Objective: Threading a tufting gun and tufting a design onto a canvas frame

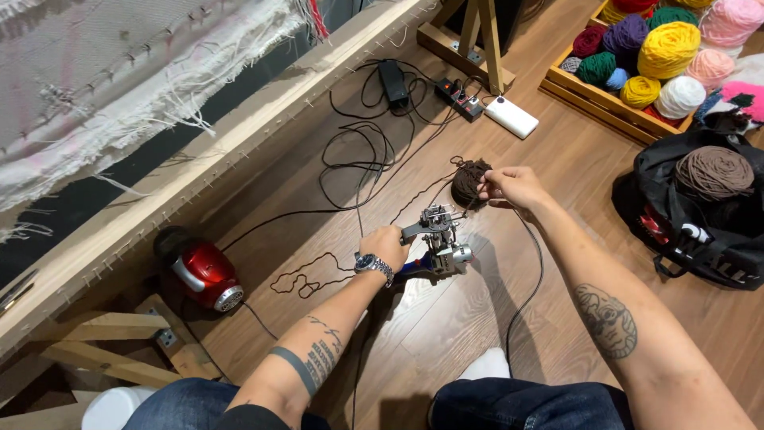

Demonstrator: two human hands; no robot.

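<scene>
My left hand (387, 244), with a watch on its wrist, grips the handle of a metal tufting gun (439, 237) held above the wooden floor. My right hand (509, 186) pinches a strand of dark brown yarn just past the gun's front. A small ball of the same brown yarn (468, 177) lies on the floor right behind that hand. A loose tangle of brown yarn (306, 279) trails on the floor to the left of the gun.
A wooden frame (239, 135) with stretched white cloth runs along the left. A red handheld machine (203, 273) sits below it. Black cables, a power strip (460, 97) and a white adapter (512, 116) lie ahead. A crate of coloured yarn balls (652, 56) and a black bag (704, 211) stand at right.
</scene>
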